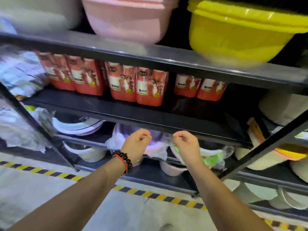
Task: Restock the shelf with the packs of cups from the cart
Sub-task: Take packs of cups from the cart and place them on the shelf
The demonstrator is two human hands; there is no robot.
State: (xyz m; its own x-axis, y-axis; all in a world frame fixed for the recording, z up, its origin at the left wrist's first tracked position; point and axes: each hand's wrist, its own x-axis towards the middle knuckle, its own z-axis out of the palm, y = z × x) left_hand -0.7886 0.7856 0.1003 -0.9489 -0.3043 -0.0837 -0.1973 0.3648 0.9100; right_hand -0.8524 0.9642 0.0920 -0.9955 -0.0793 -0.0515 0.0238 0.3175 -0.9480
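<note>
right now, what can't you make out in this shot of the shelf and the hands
- Cart: nowhere in the head view, outside the frame.
- Red packs: small print unreadable, tops hidden by the shelf board above.
- Clear-wrapped goods at far left: motion blur, contents unclear.
- Left hand and right hand: fingers loosely curled, nothing seen held.
- Yellow basin: cut off by the top edge.

1. Both bare forearms reach forward and up from the bottom of the view, roughly parallel.
2. Left hand [136,142]: fingers loosely curled in, back of hand facing the camera, holding nothing visible.
3. Right hand [185,144]: fingers loosely curled, nothing visible in it, near the left hand, not touching.
4. Left wrist wears a dark beaded bracelet with red cord [124,161].
</note>
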